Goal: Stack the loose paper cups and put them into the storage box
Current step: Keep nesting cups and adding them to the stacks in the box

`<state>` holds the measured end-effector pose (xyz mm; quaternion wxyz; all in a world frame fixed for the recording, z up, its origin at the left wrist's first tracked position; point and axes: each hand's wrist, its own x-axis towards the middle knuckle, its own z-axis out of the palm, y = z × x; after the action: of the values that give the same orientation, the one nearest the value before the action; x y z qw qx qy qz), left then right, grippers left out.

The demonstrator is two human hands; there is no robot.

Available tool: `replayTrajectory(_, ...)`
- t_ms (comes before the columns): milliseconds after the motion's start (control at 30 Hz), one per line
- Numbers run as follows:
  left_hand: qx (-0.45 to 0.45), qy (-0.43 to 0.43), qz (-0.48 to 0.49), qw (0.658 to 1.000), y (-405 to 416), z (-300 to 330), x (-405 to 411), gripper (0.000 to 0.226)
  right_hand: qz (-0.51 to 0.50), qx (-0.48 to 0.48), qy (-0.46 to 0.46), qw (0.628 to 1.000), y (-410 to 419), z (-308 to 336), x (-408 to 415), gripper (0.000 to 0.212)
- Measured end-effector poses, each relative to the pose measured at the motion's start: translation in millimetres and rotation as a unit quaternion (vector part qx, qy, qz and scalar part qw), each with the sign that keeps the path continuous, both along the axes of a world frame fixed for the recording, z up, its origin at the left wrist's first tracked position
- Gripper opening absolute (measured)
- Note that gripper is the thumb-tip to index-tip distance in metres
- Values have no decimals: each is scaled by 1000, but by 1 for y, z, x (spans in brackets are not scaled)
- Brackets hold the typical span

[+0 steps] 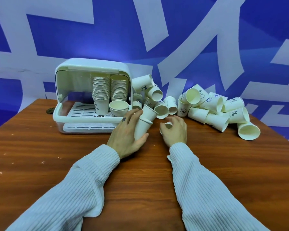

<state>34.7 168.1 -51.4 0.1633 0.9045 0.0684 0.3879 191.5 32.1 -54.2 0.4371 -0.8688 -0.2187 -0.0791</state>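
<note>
My left hand [126,130] grips a short stack of white paper cups [144,123], tilted with its open end pointing up and to the right. My right hand [174,130] curls around a single paper cup [167,125] lying on the table, mostly hidden by the fingers. The white storage box [90,95] stands open at the back left. Inside it are two tall cup stacks [109,88] and a short stack [118,108] in front. Several loose cups [207,105] lie in a heap to the right of the box.
The brown wooden table [73,164] runs to a right edge near the outermost loose cup [248,130]. A blue and white patterned wall [140,39] stands close behind the box. A small dark round thing [50,110] sits at the box's left.
</note>
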Motion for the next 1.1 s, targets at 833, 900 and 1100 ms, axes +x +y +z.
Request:
replayTrajectory(833, -154, -179, 85, 968, 10, 27, -15, 65, -246, 246, 58, 936, -46, 14, 17, 16)
replayTrajectory(900, -169, -220, 98, 956, 19, 41, -19, 61, -206, 311, 33, 927, -43, 25, 15, 16)
replayTrajectory(1100, -228, -301, 143, 915, 46, 67, -34, 52, 22, 227, -5, 974, 11, 72, -16, 17)
